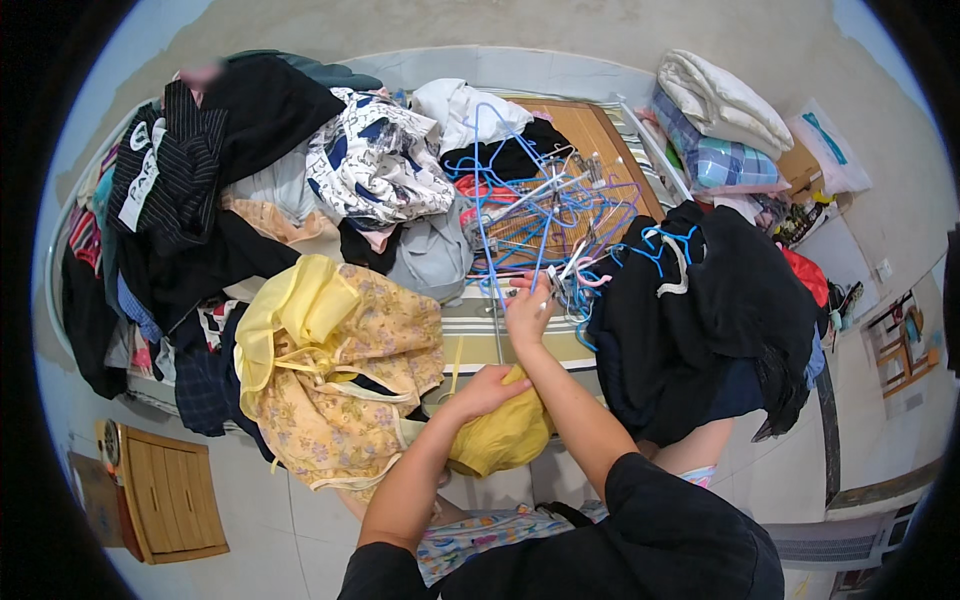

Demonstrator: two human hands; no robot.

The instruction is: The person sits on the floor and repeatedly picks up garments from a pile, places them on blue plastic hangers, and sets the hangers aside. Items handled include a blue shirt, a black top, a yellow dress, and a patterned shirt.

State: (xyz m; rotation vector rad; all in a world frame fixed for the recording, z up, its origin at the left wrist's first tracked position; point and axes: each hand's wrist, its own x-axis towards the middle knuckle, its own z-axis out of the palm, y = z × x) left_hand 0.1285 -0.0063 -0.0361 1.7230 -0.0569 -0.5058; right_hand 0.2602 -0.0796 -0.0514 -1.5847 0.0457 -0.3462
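My left hand [487, 391] is closed on a mustard-yellow garment [501, 441] that hangs over the near edge of the bed. Crossing in front of it, my right hand [529, 309] holds a large blue hanger [487, 217] by its lower part, at the near side of a tangled pile of hangers [559, 210]. A yellow floral garment [360, 442] with a sheer yellow part lies left of my hands. To their right is a heap of black clothes [720, 300] with blue hangers [664, 244] on top.
A large heap of mixed clothes [255, 112] covers the bed's left side. A bamboo mat [622, 169] lies under the hangers on striped bedding [469, 322]. Folded white bedding [720, 101] rests on a plaid bundle [731, 161] at the back right. A wooden cabinet [169, 495] stands at lower left.
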